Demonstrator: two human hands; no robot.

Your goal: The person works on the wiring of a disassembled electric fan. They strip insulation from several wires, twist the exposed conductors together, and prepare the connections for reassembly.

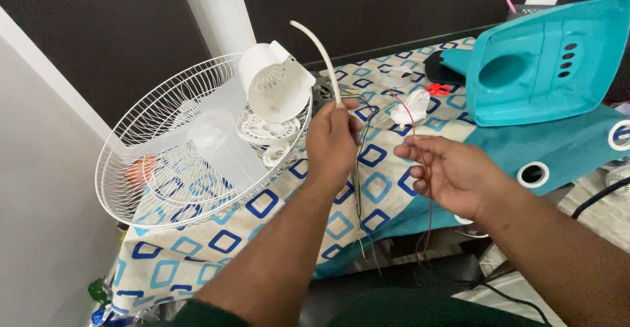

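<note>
My left hand [331,142] is closed around a white cable sheath [320,50] that curves up and away from it; thin dark wires [359,169] hang down from the fist. My right hand [449,173] is held flat beside it, fingers pointing left, with a thin red wire [428,189] pinched at its fingers and trailing down past the table edge. Just beyond the hands lies a small white plastic part [410,109]. A white motor cover [275,81] sits tilted on the fan guard to the left.
A white wire fan guard [138,123] with a translucent blade in it lies at the left on a blue-and-white patterned cloth [262,205]. A large teal plastic fan base [551,61] stands at the right. Black cables [518,297] hang below the table.
</note>
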